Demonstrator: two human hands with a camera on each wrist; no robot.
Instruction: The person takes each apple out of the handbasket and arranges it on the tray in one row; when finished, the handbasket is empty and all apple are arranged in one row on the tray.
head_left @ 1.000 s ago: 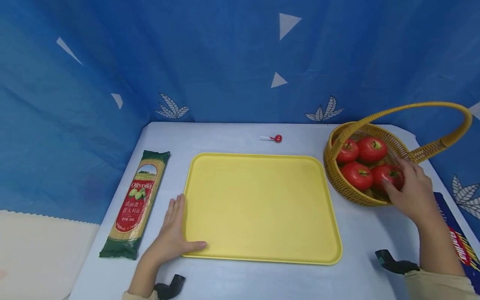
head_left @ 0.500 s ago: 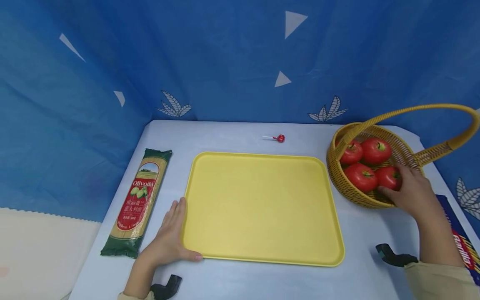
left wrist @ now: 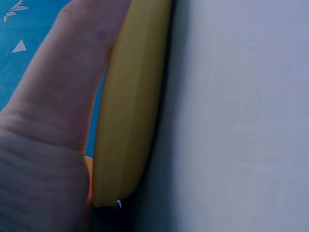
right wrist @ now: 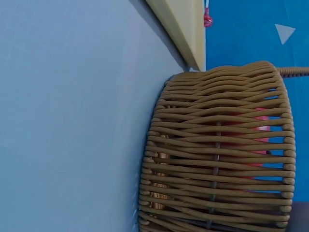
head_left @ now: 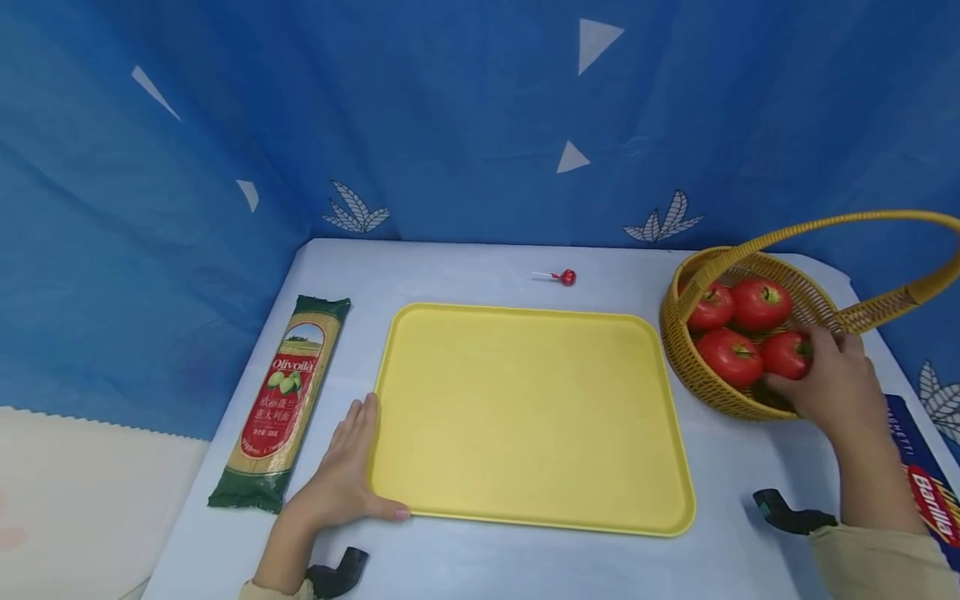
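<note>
A yellow tray [head_left: 532, 417] lies in the middle of the white table in the head view. My left hand [head_left: 347, 477] rests along its left side, fingers straight and thumb spread by the near corner; the left wrist view shows the tray's side wall [left wrist: 128, 106] close beside the hand. On the right stands a wicker basket [head_left: 686, 350] with a tall arched handle, holding several red apples. Reaching over its near right rim, my right hand [head_left: 843, 392] grips the nearest right apple [head_left: 785, 354] between thumb and fingers, its far side partly hidden. Only the basket's woven wall [right wrist: 217, 140] fills the right wrist view.
A green-ended spaghetti packet [head_left: 282, 400] lies left of the tray. Behind it, a red lollipop [head_left: 566, 277] lies near the table's back edge. A dark blue Barilla pack [head_left: 918, 475] lies at the far right, partly behind the right forearm. Blue cloth [head_left: 450, 117] hangs behind.
My right hand has settled lower around the nearest right apple, which has shifted slightly in the basket. My left hand stays at the tray's edge, its thumb drawn back a little. The whole view shifted slightly.
</note>
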